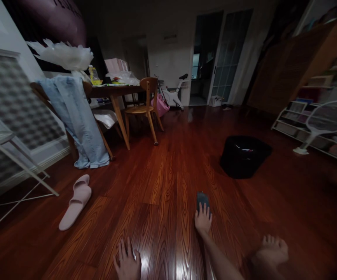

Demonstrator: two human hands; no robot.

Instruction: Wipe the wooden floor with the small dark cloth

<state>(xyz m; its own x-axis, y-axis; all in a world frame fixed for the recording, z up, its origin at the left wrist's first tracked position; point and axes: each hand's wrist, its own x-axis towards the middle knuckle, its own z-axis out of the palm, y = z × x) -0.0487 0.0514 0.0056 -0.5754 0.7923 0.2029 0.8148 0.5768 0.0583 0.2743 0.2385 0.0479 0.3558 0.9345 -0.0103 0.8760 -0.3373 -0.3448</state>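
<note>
A dim room opens out over a glossy reddish-brown wood floor (pixel 168 171), its bold grain running away from the viewer and pale light reflecting at the near edge. At left, light blue jeans (pixel 79 120) drape over a chair beside a wooden table (pixel 116 91) that carries a pink box (pixel 116 65) and plastic wrapping. A second wooden chair (pixel 149 87) stands at the table's right end. Pale pink footwear (pixel 75 208) lies on the boards at left. Farther back are a white exercise bike (pixel 174 97) and a glass-paned door (pixel 231 58). On the right sit a shiny black container (pixel 241 159) and, beyond it, a white racket-shaped object (pixel 331 116) near low shelves.

In the near centre, slightly right, a small dark grey-blue pad (pixel 202 198) lies flat on the floor; its material is hard to tell. The person's right hand (pixel 203 221) rests palm down over its near part, fingers extended and slightly spread, pressing rather than gripping. The left hand (pixel 128 259), at the bottom edge, is also spread wide, palm down and holding nothing visible; whether it touches the floor cannot be told. A bare foot (pixel 273 249) shows at lower right.
</note>
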